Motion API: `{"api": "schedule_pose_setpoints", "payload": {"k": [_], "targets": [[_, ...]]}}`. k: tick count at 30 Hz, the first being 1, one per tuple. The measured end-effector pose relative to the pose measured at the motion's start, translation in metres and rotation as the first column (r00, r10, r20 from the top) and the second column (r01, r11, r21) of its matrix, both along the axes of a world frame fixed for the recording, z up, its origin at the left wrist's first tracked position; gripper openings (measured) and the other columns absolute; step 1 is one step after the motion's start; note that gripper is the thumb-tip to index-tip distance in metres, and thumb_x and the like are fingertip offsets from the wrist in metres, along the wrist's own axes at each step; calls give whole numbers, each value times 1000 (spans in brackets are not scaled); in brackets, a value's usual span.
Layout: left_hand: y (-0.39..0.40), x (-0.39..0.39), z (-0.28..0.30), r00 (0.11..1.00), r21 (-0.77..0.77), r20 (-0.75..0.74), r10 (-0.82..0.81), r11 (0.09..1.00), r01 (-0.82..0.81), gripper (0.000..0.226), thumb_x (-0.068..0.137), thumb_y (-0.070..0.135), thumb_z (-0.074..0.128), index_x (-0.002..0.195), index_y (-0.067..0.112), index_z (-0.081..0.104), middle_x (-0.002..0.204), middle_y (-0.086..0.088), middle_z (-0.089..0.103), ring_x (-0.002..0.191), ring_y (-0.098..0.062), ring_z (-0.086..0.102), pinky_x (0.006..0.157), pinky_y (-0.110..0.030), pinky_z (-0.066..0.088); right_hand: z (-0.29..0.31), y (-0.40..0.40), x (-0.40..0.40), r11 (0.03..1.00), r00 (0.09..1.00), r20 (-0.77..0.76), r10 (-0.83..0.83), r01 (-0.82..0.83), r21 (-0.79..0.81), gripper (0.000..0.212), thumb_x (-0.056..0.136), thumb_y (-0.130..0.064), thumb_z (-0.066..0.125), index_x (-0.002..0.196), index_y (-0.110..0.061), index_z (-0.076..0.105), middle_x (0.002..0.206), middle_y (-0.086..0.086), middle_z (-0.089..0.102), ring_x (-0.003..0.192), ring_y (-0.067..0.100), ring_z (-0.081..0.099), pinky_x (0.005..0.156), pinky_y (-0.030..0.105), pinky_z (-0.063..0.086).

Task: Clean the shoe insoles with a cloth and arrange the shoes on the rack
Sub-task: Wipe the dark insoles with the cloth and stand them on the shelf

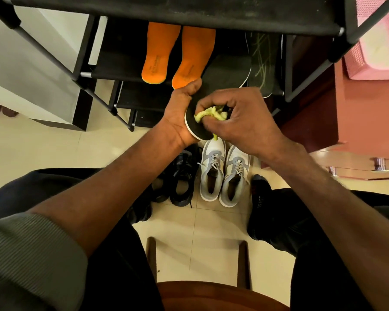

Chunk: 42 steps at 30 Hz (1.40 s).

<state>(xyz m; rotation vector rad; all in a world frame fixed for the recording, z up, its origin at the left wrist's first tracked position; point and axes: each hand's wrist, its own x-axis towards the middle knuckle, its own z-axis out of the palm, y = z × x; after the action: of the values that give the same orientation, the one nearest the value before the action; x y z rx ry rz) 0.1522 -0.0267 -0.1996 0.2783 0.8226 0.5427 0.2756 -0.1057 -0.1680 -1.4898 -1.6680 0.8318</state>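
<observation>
Rack (85,74): black frame with dark fabric shelves, standing at the far side of the tiled floor (54,149).
On the rack, middle shelf: two orange insoles (160,61) lie side by side, heels toward the person; to their right a black insole with a pale edge (230,70), and right of that a dark insole with green streaks (261,63) whose heel hangs over the shelf's front edge.
In front of the rack, on the floor: a pair of grey and white sneakers (222,173), toes toward the rack, their openings showing no insole inside; just left of them a pair of black shoes (180,176).
Left hand (180,115): raised in front of the rack's lower shelves, palm turned right, thumb pointing at the rack; it cups the edge of a black insole (194,127) with a white rim.
Right hand (240,117): beside the left hand, fingers curled tight around a bunched yellow-green cloth (208,114), pressing it onto the black insole.
Below the hands: the sneakers.
Person: seated on a wooden chair (211,295), dark trousers, a dark sock (259,198) just right of the sneakers.
Right of the rack: a pink basket (377,41).
</observation>
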Motion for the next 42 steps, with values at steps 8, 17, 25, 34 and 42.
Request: {"api": "schedule_pose_setpoints", "payload": {"k": [8,17,25,34,42], "targets": [[6,2,2,998,22,29,48,999,-49,50,110,33,33,111,0,71,117,-20,70,109,-35,67,103,-47,50,-6,4,16,992,988,89,-122,124,-12,18,81,-27,72,95,-24,84,83,-9,78,73,12,72,70,43,61],[-2,4,7,999,2,41,-35,999,35,45,109,35,37,115,0,65,104,-19,71,94,-33,71,87,-44,59,-1,6,20,996,994,82,-70,74,-48,17,80,-19,74,94,-23,83,82,-5,78,74,18,73,71,45,61],[-1,1,9,997,-26,68,32,999,-30,43,109,33,38,119,0,63,113,-21,69,99,-35,69,91,-49,57,4,-2,16,979,988,-79,133,-144,-143,19,83,-2,79,98,-14,83,86,-8,77,76,14,71,72,28,57],[-1,4,11,997,-30,64,34,999,-33,43,109,33,38,109,1,66,104,-18,71,94,-32,71,84,-43,60,3,-2,6,997,986,-165,19,-31,-70,16,86,0,75,98,-9,82,89,-5,77,75,7,69,69,21,51],[-2,6,13,996,3,50,77,997,-77,47,110,33,35,136,3,59,130,-19,67,116,-35,65,105,-47,50,1,-2,36,984,998,38,-52,58,-167,17,83,-17,80,96,-27,84,87,-12,79,79,15,74,79,48,61]]}}
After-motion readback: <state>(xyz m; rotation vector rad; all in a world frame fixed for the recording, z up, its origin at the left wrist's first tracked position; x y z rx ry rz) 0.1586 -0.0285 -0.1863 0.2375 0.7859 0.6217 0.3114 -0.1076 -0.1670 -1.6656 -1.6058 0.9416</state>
